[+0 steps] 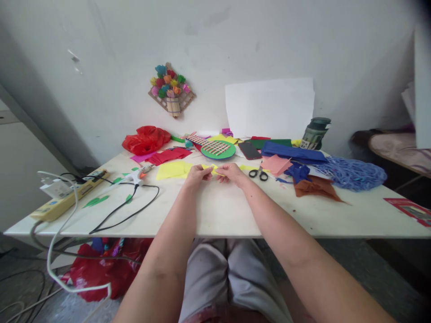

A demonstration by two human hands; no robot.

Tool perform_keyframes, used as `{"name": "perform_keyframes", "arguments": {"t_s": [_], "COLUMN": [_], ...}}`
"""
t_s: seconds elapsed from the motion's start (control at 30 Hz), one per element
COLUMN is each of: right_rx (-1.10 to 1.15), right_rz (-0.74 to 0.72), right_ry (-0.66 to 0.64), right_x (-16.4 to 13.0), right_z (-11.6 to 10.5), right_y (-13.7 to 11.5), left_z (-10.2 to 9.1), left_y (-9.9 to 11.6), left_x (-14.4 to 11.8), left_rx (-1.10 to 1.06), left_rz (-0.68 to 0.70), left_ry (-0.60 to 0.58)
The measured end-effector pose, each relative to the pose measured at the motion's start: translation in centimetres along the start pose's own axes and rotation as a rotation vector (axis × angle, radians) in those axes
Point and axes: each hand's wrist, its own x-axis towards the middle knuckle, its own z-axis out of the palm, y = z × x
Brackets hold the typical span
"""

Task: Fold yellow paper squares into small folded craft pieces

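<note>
A small piece of yellow paper [214, 169] is pinched between my two hands, just above the middle of the white table. My left hand [198, 175] grips its left side with thumb and forefinger. On the other side, my right hand [230, 173] holds it the same way, fingers closed. Sheets of yellow paper [173, 170] lie flat beside my left hand. Black-handled scissors [258, 174] rest to the right of my right hand. Just beyond the hands is a green round piece [218, 154] with a lattice of striped sticks on it.
At left are a glue gun [135, 177] with its cable and a yellow power strip [67, 199]. Red paper [170, 155], a phone [249, 150], blue paper [292, 152], blue string [353, 172] and a green bottle [314, 133] lie or stand across the back and right.
</note>
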Motion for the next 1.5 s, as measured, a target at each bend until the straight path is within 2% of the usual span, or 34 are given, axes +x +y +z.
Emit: {"name": "perform_keyframes", "arguments": {"t_s": [0.2, 0.3, 0.4, 0.5, 0.6, 0.7, 0.83, 0.97, 1.13, 1.23, 1.5], "right_rx": [-0.093, -0.083, -0.072, -0.091, -0.119, -0.104, -0.019, 0.019, -0.021, -0.05, -0.067], "right_rz": [-0.052, -0.071, -0.082, -0.086, -0.089, -0.108, -0.164, -0.156, -0.043, -0.039, -0.044], "right_ry": [-0.057, -0.024, 0.037, 0.071, 0.071, 0.047, 0.009, 0.003, -0.07, -0.056, 0.001], "right_x": [-0.1, -0.1, -0.1, 0.0, 0.2, 0.2, 0.1, 0.2, 0.4, 0.3, -0.1], "right_z": [-0.3, -0.1, 0.3, 0.7, 0.8, 0.6, 0.4, 0.4, 0.4, 0.3, 0.1], "right_y": [0.2, 0.0, -0.3, -0.3, -0.2, 0.0, 0.1, 0.3, 0.6, 0.6, 0.1], "left_z": [0.3, 0.4, 0.3, 0.3, 0.6, 1.2, 1.7, 1.4, 0.7, 0.4, 0.6], "left_y": [0.3, 0.3, 0.1, -0.1, 0.0, 0.7, 1.3, 0.7, -0.3, -0.3, -0.4], "left_x": [-0.5, -0.5, -0.2, 0.2, 0.2, -0.1, -0.6, -0.3, 0.5, 0.5, 0.3], "left_rx": [0.078, 0.079, 0.138, 0.288, 0.429, 0.473, 0.348, 0.176, 0.07, 0.035, 0.046], "left_rz": [0.081, 0.089, 0.115, 0.153, 0.187, 0.18, 0.145, 0.186, 0.192, 0.182, 0.065], "left_ry": [-0.08, -0.102, -0.038, 0.071, 0.156, 0.201, 0.173, 0.127, 0.25, 0.29, 0.136]}}
